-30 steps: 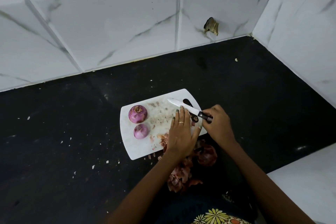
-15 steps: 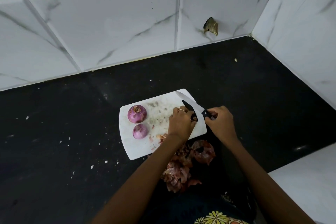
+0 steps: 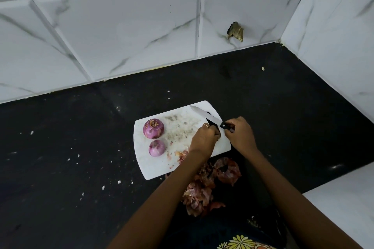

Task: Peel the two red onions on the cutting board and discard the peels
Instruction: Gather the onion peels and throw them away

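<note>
Two peeled red onions lie on the left half of the white cutting board: the larger onion sits behind the smaller onion. My left hand rests on the board's right part with its fingers curled under, next to the board's handle hole; what lies beneath the fingers is hidden. My right hand grips the black handle of a small knife, whose blade points up and left over the board's far corner. A few peel scraps lie on the board by my left wrist.
A pile of dry red onion peels lies on the black counter just in front of the board, partly under my arms. White crumbs speckle the counter. Tiled walls close off the back and the right; a white surface is at lower right.
My left hand went from flat on the board to curled and slid toward the far right corner. The knife swung so its tip points further away. The onions stayed put.
</note>
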`<state>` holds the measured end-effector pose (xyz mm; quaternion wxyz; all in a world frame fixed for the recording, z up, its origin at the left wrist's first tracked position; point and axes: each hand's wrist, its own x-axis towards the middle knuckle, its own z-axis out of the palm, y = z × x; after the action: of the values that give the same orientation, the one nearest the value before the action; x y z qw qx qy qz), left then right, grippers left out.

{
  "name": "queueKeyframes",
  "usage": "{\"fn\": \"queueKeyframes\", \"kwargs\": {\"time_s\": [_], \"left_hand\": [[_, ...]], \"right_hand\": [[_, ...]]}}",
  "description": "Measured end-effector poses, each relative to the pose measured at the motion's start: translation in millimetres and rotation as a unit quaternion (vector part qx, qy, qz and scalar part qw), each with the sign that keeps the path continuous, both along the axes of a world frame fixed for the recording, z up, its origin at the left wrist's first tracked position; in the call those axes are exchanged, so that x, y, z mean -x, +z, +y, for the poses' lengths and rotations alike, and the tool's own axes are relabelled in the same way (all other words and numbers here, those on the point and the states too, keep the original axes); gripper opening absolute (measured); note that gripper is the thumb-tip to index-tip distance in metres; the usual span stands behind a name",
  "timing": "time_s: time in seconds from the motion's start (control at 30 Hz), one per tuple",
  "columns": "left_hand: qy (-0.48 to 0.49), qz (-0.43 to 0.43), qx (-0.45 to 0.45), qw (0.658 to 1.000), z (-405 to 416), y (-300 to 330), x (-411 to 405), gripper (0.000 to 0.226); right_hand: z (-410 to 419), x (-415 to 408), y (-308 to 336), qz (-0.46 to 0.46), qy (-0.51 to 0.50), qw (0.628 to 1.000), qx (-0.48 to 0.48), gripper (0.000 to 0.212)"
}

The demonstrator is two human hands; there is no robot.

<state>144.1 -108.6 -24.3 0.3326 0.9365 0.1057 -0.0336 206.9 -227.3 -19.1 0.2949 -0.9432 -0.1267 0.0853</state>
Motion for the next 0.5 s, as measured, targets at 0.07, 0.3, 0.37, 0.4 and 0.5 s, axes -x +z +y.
{"fn": "queueKeyframes", "kwargs": {"time_s": [0.07,0.3,0.37,0.4,0.5], "left_hand": [[-0.007,-0.03,0.03,0.999,5.2,-4.2,7.1,0.015],[0.046,-0.073,0.018,0.996,30.5,-11.2,44.7,0.028],[0.076,-0.089,0.048,0.992,35.7,-13.3,53.7,0.041],[0.084,-0.092,0.058,0.991,37.5,-14.9,57.1,0.049],[0.098,-0.081,0.092,0.988,36.6,-13.7,64.2,0.058]], "right_hand": [[2.7,-0.7,1.3,-0.013,0.028,0.998,0.05,0.022],[10.3,10.2,4.7,-0.106,0.005,0.992,-0.067,0.029],[17.6,17.1,5.3,-0.104,0.057,0.987,-0.106,0.032],[22.6,21.5,6.7,-0.082,0.092,0.987,-0.107,0.034],[34.1,39.0,6.6,0.022,0.229,0.973,-0.009,0.043]]}}
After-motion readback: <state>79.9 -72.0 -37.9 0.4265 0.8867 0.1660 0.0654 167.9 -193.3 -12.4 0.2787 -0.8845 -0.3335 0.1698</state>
